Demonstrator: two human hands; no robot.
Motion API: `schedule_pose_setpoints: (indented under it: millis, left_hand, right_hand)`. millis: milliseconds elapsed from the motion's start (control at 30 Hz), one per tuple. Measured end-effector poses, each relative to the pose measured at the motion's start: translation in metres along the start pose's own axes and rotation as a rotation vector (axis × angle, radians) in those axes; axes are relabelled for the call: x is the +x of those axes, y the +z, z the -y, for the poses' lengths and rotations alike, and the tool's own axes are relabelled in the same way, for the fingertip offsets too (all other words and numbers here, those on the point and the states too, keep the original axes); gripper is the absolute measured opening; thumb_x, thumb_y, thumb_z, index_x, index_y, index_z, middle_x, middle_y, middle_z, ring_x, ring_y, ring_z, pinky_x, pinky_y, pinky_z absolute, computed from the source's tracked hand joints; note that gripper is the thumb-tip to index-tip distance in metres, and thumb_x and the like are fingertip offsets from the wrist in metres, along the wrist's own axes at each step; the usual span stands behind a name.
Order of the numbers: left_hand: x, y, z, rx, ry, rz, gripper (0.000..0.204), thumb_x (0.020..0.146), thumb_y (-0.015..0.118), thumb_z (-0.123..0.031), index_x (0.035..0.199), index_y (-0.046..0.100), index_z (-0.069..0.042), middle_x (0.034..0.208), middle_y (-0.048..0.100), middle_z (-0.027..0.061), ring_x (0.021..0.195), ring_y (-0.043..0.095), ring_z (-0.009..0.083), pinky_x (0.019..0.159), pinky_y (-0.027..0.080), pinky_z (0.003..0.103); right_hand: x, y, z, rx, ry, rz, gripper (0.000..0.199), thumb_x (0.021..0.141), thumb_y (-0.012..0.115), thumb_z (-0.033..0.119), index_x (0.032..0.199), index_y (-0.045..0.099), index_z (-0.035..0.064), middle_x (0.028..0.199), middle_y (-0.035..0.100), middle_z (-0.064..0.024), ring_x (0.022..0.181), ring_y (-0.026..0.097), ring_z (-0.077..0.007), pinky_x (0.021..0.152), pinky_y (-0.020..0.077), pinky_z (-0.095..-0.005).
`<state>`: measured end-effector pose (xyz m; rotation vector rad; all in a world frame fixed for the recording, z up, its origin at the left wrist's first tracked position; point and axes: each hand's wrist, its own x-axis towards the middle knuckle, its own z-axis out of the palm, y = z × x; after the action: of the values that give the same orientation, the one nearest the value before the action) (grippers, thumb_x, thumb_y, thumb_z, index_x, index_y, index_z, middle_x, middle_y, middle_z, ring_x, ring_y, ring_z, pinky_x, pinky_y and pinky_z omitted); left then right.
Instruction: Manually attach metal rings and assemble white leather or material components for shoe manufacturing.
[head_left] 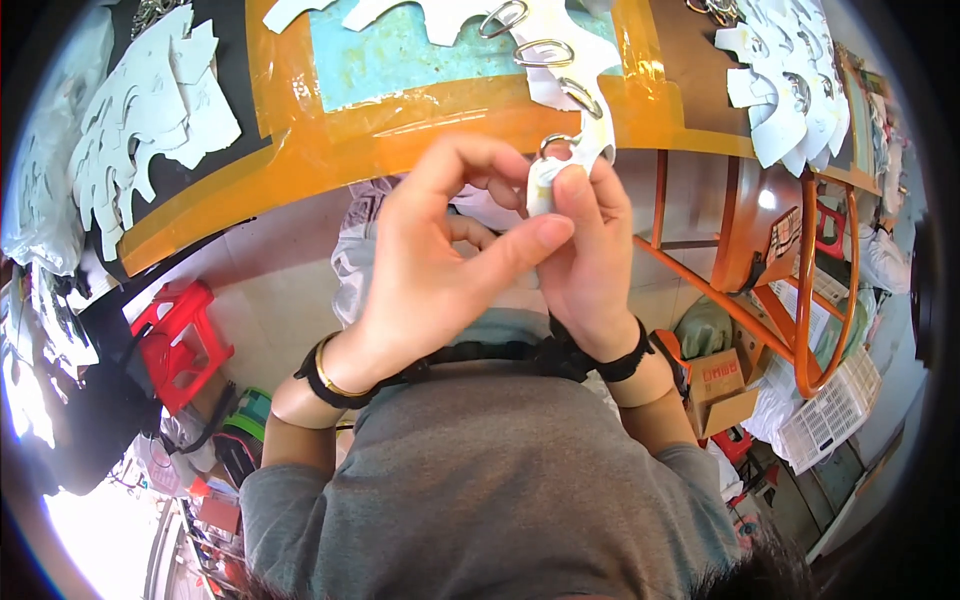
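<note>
As One Hand Pinches, the Other Spreads Beside a White Strip

While the person bends over the near edge of the worktable (200, 215), the right hand (590, 250) pinches the end of a white cut-out strip (600, 128) between thumb and fingers. That end is out in front of the table's near edge, right of its middle, and from there the strip runs back over the tabletop. Metal rings (545, 65) are spaced along it, the nearest sitting just above the pinched end. The left hand (425, 245) is spread, its thumb stretched away from the curled fingers and pointing toward the right hand. Its fingertips come close beside the strip's end; from where I stand I can't tell whether they touch it.

Brown tape (450, 125) covers the table's near edge and frames a worn blue-green panel (400, 60). Toward the table's left end lies an overlapping pile of white cut-out pieces (165, 110), with a clear plastic bag (45, 210) beside it. Toward the right end a second white pile (790, 90) hangs past the near edge.

Below the table's left part is a red plastic stool (185, 345). On the right are an orange-brown chair frame (805, 300), an open cardboard box (720, 385) and a white plastic crate (830, 415).
</note>
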<state>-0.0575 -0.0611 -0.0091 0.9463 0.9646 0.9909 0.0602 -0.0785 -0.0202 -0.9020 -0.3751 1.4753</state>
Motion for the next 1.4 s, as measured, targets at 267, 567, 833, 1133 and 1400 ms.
schedule_pose_setpoints:
  millis: [267, 567, 833, 1133, 1400]
  left_hand:
    - [0.007, -0.019, -0.006, 0.153, 0.259, -0.214, 0.017, 0.077, 0.066, 0.000, 0.090, 0.055, 0.002, 0.086, 0.060, 0.0048, 0.078, 0.057, 0.0086, 0.071, 0.047, 0.022]
    - [0.014, -0.023, -0.053, 0.266, 0.548, -0.035, 0.020, 0.071, 0.065, 0.002, 0.091, 0.061, 0.003, 0.094, 0.065, 0.0136, 0.087, 0.063, 0.0186, 0.074, 0.049, 0.026]
    - [0.019, -0.017, -0.091, 0.574, 0.652, -0.019, 0.016, 0.078, 0.069, -0.010, 0.088, 0.065, 0.002, 0.081, 0.067, 0.0094, 0.073, 0.063, 0.0113, 0.063, 0.050, 0.023]
    - [0.032, -0.031, -0.092, 0.135, 0.430, -0.102, 0.016, 0.078, 0.068, -0.005, 0.088, 0.057, 0.001, 0.083, 0.063, 0.0071, 0.075, 0.060, 0.0096, 0.067, 0.047, 0.020]
    - [0.031, -0.042, -0.098, 0.110, 0.428, -0.090, 0.016, 0.078, 0.067, -0.004, 0.087, 0.055, 0.000, 0.083, 0.064, 0.0084, 0.074, 0.061, 0.0097, 0.062, 0.047, 0.019]
  right_hand:
    - [0.003, -0.014, 0.017, -0.542, 0.183, 0.300, 0.017, 0.088, 0.054, 0.008, 0.098, 0.059, -0.0032, 0.096, 0.058, -0.0053, 0.081, 0.053, -0.0098, 0.070, 0.0439, -0.0232]
    - [0.014, 0.044, 0.090, -1.286, -1.224, 0.502, 0.021, 0.067, 0.068, -0.002, 0.088, 0.064, 0.0015, 0.086, 0.063, -0.0096, 0.082, 0.058, -0.0249, 0.068, 0.0459, -0.0322]
    - [0.041, 0.060, 0.100, -1.148, -1.032, 0.534, 0.016, 0.067, 0.071, 0.003, 0.081, 0.063, 0.0027, 0.080, 0.063, -0.0084, 0.075, 0.059, -0.0222, 0.064, 0.0456, -0.0304]
    - [0.072, 0.053, 0.088, -0.756, -0.553, 0.451, 0.020, 0.091, 0.048, 0.014, 0.100, 0.058, -0.0014, 0.085, 0.063, -0.0103, 0.083, 0.060, -0.0152, 0.074, 0.0449, -0.0255]
    - [0.075, 0.019, 0.071, -1.211, -0.222, 0.481, 0.024, 0.091, 0.041, 0.006, 0.113, 0.050, 0.0049, 0.092, 0.061, -0.0097, 0.088, 0.057, -0.0146, 0.080, 0.0438, -0.0264]
